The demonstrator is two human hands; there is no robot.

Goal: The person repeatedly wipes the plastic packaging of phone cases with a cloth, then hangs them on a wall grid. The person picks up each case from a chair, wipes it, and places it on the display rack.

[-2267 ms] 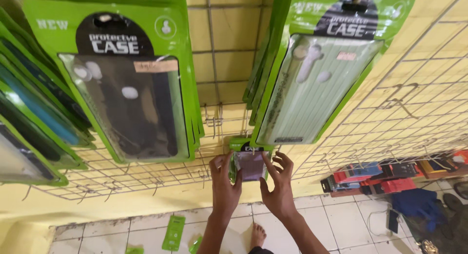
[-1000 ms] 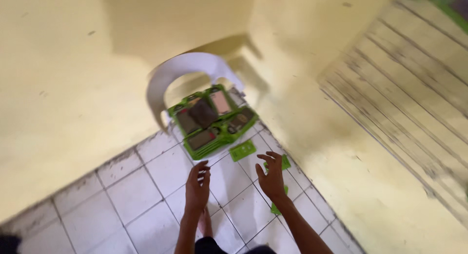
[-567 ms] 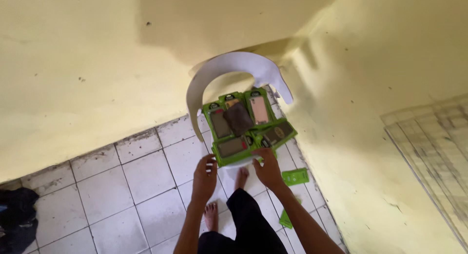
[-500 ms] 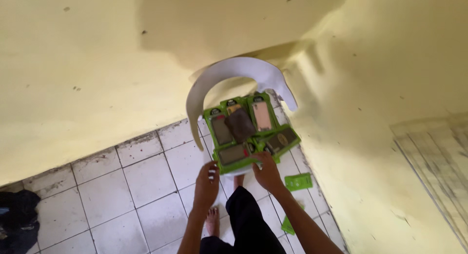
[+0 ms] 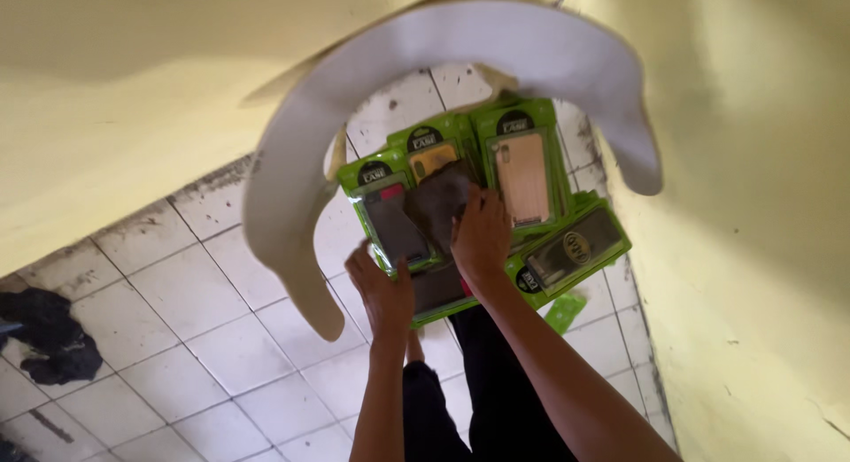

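Your right hand [image 5: 481, 236] lies flat, fingers spread, on a dark phone-case pack [image 5: 440, 201] in the green pile [image 5: 567, 254] stacked on the white plastic chair [image 5: 292, 187]. Your left hand [image 5: 381, 289] curls at the pile's near edge, beside another pack [image 5: 394, 223]; whether it grips one, you cannot tell. These packs look light, stiff and slick, likely to slide, so pinch one by its edges.
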